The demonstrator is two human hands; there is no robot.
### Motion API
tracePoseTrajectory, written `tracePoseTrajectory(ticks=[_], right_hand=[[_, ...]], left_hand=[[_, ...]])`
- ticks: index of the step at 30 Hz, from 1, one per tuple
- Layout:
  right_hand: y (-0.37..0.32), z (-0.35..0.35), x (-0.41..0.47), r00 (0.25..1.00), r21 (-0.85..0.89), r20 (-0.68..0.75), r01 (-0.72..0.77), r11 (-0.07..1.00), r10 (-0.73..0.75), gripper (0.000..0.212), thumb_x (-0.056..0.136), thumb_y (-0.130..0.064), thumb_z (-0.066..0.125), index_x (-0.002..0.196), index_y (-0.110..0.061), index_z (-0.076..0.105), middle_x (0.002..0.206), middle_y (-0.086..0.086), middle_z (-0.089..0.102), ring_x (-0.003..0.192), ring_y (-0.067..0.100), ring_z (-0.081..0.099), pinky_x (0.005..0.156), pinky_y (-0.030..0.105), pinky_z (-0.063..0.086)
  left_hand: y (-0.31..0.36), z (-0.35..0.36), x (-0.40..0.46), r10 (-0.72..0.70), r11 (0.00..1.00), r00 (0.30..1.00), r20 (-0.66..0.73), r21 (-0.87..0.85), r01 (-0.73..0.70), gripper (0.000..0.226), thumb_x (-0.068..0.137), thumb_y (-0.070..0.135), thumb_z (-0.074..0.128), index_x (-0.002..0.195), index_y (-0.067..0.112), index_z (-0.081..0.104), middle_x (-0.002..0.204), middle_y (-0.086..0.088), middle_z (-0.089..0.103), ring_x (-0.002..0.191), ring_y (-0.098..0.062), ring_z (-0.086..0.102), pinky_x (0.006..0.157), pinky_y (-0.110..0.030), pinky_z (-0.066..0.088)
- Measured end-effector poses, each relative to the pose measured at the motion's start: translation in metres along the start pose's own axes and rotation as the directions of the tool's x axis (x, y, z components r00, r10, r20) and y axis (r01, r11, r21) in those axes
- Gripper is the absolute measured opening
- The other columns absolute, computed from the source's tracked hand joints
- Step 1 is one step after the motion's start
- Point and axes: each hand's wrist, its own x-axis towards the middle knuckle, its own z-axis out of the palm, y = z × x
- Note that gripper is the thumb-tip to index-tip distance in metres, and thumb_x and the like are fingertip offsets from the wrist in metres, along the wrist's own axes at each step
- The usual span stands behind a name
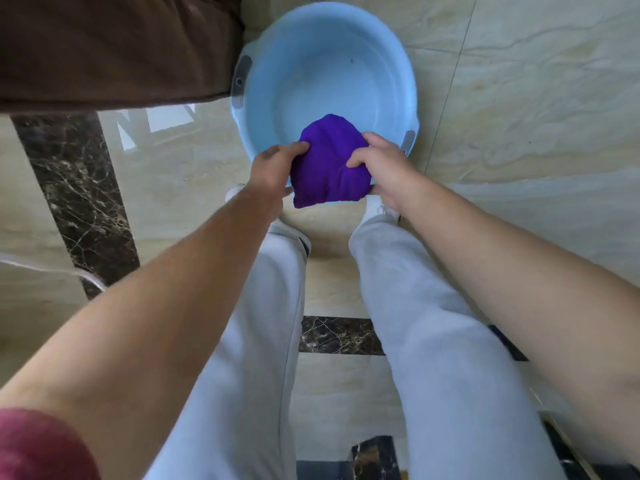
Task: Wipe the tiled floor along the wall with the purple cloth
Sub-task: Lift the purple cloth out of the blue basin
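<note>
No brand, label or writing can be read on anything in view. The purple cloth is a deep, even violet, bunched into a rounded, creased bundle, and it sits just above the middle of the frame, over the near rim of a pale blue basin. The left hand clamps the cloth's left edge, thumb on top and fingers curled beneath; the right hand grips the right edge, its fingers closed and pressed into the fabric. The basin stands on the tiled floor, beige glossy tiles with thin grout lines, and its inside shows a pale bottom with a small dark speck. Grey trousers and white shoes stand just below the basin. A dark marble strip runs down the left of the frame, and another crosses between the legs lower down. A brown cushioned edge fills the upper left, touching the basin's left side. The floor to the right of the basin lies open to the frame's edge.
</note>
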Motion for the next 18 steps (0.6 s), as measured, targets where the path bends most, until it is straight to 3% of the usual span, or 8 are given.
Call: tracePoseTrajectory(ticks=[2,5,8,11,13,15,18], right_hand=[[-0.017,-0.006,-0.058,0.999,0.007,0.007,0.045,0.999,-0.046,0.032,0.063,-0.011,0.062,0.087,-0.03,0.071,0.093,0.001,0.07,0.088,0.024,0.064,0.076,0.043,0.057],[-0.044,-0.014,-0.139,0.989,-0.048,0.01,0.148,0.988,-0.148,0.028,0.063,-0.013,0.061,0.085,-0.027,0.069,0.086,0.001,0.067,0.083,0.022,0.061,0.074,0.038,0.047],[-0.074,-0.014,-0.214,0.967,-0.091,0.049,0.254,0.963,-0.251,0.037,0.063,-0.015,0.062,0.097,-0.029,0.07,0.095,0.0,0.071,0.089,0.021,0.064,0.081,0.037,0.048],[-0.095,-0.009,-0.285,0.89,-0.142,0.086,0.455,0.879,-0.447,0.063,0.069,-0.011,0.062,0.128,-0.032,0.061,0.126,-0.004,0.068,0.119,0.014,0.063,0.102,0.03,0.049],[-0.102,-0.006,-0.321,0.838,-0.143,0.154,0.543,0.827,-0.524,0.074,0.073,-0.005,0.061,0.139,-0.039,0.05,0.142,-0.016,0.055,0.134,0.0,0.049,0.112,0.024,0.039],[-0.112,0.003,-0.355,0.802,-0.166,0.279,0.582,0.796,-0.529,0.074,0.076,-0.004,0.062,0.137,-0.044,0.049,0.143,-0.02,0.053,0.132,-0.005,0.048,0.111,0.023,0.04],[-0.127,0.022,-0.39,0.806,-0.263,0.4,0.557,0.787,-0.437,0.057,0.069,-0.008,0.064,0.117,-0.039,0.064,0.124,-0.005,0.07,0.113,0.01,0.065,0.104,0.035,0.049]], left_hand=[[0.01,0.004,-0.064,0.039,0.98,0.999,0.033,-0.195,-0.032,0.023,0.076,0.027,0.078,0.086,0.014,0.062,0.092,-0.003,0.07,0.09,-0.02,0.066,0.08,-0.04,0.054],[0.03,0.004,-0.15,0.133,0.929,0.991,0.012,-0.35,-0.12,0.023,0.066,0.024,0.076,0.079,0.016,0.058,0.078,-0.001,0.067,0.076,-0.017,0.065,0.072,-0.033,0.055],[0.047,-0.014,-0.226,0.202,0.856,0.979,0.038,-0.492,-0.158,0.034,0.07,0.019,0.074,0.101,0.022,0.061,0.071,0.009,0.074,0.066,-0.008,0.072,0.062,-0.026,0.056],[0.05,-0.035,-0.295,0.267,0.809,0.959,0.09,-0.562,-0.172,0.058,0.074,0.019,0.077,0.126,0.039,0.06,0.11,0.001,0.077,0.095,-0.016,0.077,0.075,-0.036,0.062],[0.049,-0.045,-0.327,0.328,0.773,0.938,0.109,-0.602,-0.2,0.067,0.073,0.018,0.079,0.135,0.035,0.06,0.124,-0.003,0.074,0.11,-0.022,0.073,0.089,-0.041,0.061],[0.042,-0.063,-0.358,0.391,0.693,0.917,0.084,-0.682,-0.233,0.069,0.075,0.015,0.08,0.139,0.029,0.058,0.125,-0.004,0.074,0.114,-0.024,0.071,0.095,-0.041,0.058],[0.026,-0.091,-0.389,0.465,0.636,0.885,0.007,-0.698,-0.329,0.057,0.079,0.014,0.081,0.133,0.022,0.063,0.124,-0.006,0.074,0.113,-0.022,0.071,0.097,-0.038,0.057]])
